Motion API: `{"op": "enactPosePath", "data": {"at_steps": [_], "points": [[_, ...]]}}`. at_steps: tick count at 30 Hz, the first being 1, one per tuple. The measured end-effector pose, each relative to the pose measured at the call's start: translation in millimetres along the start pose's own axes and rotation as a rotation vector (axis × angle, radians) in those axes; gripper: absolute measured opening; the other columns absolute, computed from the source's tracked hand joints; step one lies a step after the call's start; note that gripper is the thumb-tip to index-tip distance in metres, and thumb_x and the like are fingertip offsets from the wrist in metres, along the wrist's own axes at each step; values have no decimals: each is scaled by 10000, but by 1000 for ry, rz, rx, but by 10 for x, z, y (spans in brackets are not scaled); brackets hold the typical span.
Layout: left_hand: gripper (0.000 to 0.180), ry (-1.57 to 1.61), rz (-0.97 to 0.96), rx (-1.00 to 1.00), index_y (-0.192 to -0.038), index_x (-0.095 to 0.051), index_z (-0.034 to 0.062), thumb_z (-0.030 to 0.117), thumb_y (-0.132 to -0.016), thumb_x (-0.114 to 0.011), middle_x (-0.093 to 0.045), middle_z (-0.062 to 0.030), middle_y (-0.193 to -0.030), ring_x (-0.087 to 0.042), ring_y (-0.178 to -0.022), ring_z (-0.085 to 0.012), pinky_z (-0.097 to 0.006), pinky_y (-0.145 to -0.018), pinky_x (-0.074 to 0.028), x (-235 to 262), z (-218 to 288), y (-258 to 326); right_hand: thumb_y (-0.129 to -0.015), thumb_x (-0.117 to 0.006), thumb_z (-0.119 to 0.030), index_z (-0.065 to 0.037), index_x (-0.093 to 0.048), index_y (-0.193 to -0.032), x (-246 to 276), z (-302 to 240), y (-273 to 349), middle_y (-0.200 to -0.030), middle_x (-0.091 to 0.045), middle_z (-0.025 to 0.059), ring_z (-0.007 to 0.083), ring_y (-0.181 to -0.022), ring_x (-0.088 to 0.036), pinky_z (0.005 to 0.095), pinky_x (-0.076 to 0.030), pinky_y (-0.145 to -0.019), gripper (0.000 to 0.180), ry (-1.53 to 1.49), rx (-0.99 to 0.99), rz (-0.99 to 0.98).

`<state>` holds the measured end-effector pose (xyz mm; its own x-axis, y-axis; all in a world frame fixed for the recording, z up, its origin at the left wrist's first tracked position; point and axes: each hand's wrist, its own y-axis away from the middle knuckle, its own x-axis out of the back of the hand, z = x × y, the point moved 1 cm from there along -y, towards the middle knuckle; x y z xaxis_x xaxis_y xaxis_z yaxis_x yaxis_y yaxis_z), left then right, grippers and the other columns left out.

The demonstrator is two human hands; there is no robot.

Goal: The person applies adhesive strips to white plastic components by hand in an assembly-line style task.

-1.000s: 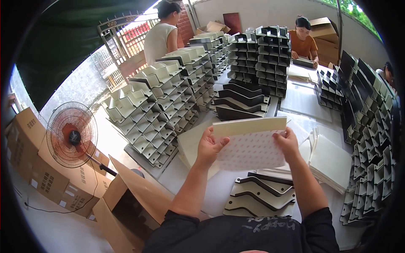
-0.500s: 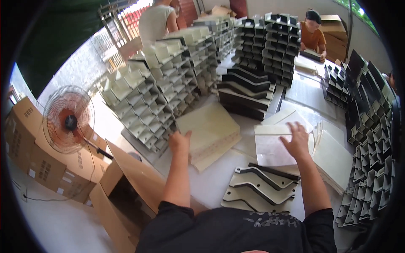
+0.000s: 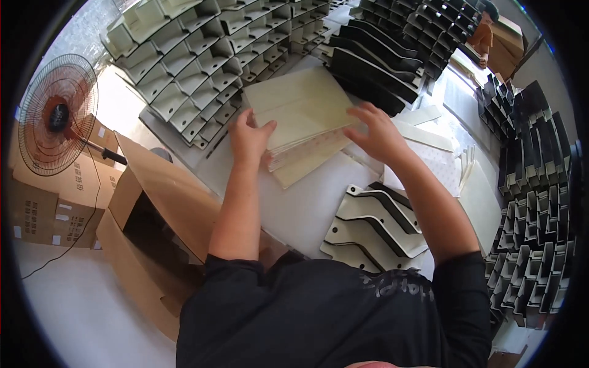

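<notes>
A stack of flat cream sheets [image 3: 300,107], its layered near edge showing, lies on the table between my two hands. My left hand [image 3: 248,140] is at the stack's left edge, with the thumb apart from the fingers. At the stack's right side, my right hand [image 3: 377,135] is open with its fingers spread and slightly bent; I cannot tell if they touch the sheets. Looser white sheets [image 3: 426,156] lie beneath and beyond my right forearm. Nearer to me are several cream, wavy-edged angled brackets with black edges [image 3: 368,230].
Tall rows of stacked cream brackets [image 3: 184,67] stand at the far left, black ones [image 3: 374,61] at the back. More brackets [image 3: 534,214] fill the right side. An open cardboard box [image 3: 165,208] and a fan [image 3: 58,116] are at left. A co-worker [image 3: 481,40] sits far right.
My right hand has moved left from the loose white sheets to the right side of the cream stack. My left thumb has spread from the fingers. The whole view has shifted.
</notes>
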<state>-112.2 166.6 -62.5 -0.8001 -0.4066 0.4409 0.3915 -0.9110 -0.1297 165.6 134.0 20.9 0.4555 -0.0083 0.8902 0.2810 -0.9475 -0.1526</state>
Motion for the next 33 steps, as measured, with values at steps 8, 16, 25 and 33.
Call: {"op": "enactPosePath", "data": {"at_steps": [8,16,25,33], "points": [[455,267,5,-8,-1194,-591,14,101,-762,-707,-666,-90,-930,-646,-775,-152,-293,-716,-518,71,107,26,-762,-686,-355,5,-595,-1111,-185,-245,-610,-1046,-653,202,379,-979,-617,414,-495,-876,509,233,-431,-42],[392,807,-22,234,-1237,-539,-13,51,-857,-609,-640,-76,-964,-616,-844,-143,-278,-744,-510,356,157,202,-824,-693,-124,69,-487,-1262,-156,-1,-377,-1068,-617,133,233,-924,-620,405,-513,-771,521,-987,-774,-42],[271,942,-451,537,-1127,-582,12,18,-860,-632,-662,-89,-911,-658,-812,-193,-264,-723,-564,798,-135,526,-784,-695,-112,54,-524,-1239,-351,88,-186,-1015,-655,139,220,-907,-640,326,-508,-809,514,-718,-594,104],[378,1179,-388,494,-1203,-540,51,-54,-845,-604,-657,-108,-945,-664,-830,-196,-254,-744,-572,629,-202,536,-769,-695,-114,-72,-656,-1033,-487,-603,-152,-956,-626,126,274,-849,-635,345,-503,-759,270,151,69,392]]}}
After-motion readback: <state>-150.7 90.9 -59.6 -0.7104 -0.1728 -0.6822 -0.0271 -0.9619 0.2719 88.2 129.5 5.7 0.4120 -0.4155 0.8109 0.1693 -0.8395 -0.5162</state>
